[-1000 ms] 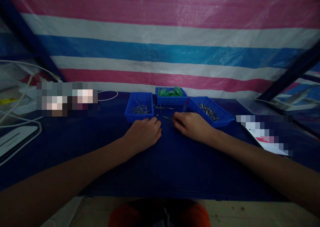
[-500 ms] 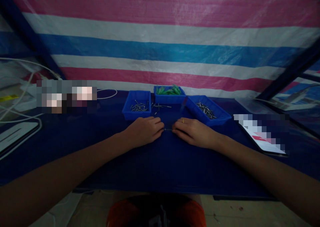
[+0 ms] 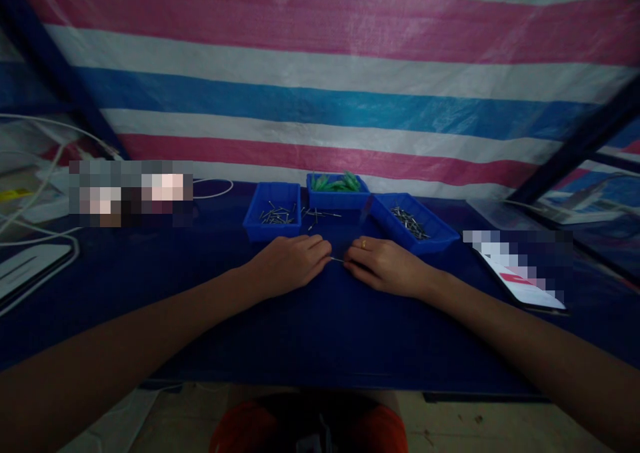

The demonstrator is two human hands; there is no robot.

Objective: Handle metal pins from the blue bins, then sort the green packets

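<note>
Probably, the thin pin (image 3: 337, 259), pinched between the fingertips of left hand (image 3: 295, 261) and right hand (image 3: 387, 265) near the trays' near side, is light, stiff and slippery, best gripped at its ends.

Workbench in makeshift workshop | striped tarpaulin wall (image 3: 320, 106) | blue parts bins (image 3: 273, 232) | metal pins (image 3: 411, 223)

My left hand (image 3: 295, 263) and right hand (image 3: 387, 265) face each other mid-frame, palms down, fingers curled, fingertips pinched, slightly apart. Forearms angle in from lower left and lower right corners. Ring on right hand. Thighs at bottom center.
</note>
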